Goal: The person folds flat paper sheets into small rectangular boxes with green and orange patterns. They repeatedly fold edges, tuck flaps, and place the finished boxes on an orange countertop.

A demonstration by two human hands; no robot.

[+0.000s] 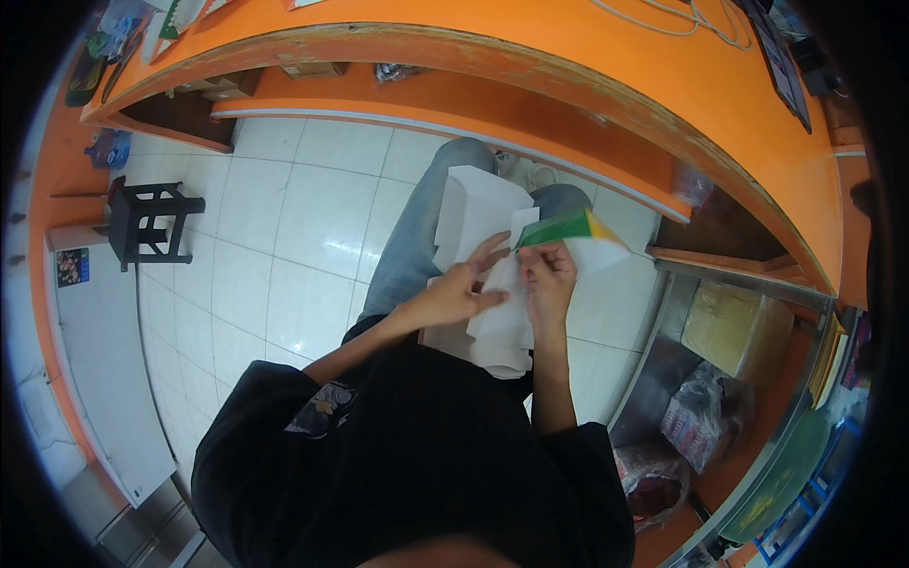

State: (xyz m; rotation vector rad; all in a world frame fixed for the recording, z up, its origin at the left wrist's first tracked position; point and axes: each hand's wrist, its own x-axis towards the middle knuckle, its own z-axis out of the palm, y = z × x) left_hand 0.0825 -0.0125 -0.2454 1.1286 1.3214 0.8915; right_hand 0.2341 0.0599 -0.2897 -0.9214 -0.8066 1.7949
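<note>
Moderately bright indoor light. White glare patches on floor (312,208); worktop (426,26) evenly lit, recess (189,121) beneath it in shadow. Black shirt (426,454) loses detail. Green flap (559,228) motion-blurred toward right end. Strong fisheye bending, soft edges, black corners.

Place is probably small shop, seen from working side — long orange counter (568,47) with worn edge, cable (696,21) lying on top, open shelf (559,133) built underneath. At right, metal-sided rack (653,364) with some packages (699,421) in clear plastic. White tiled floor (308,222) — black stool (151,225) standing on it.
</note>
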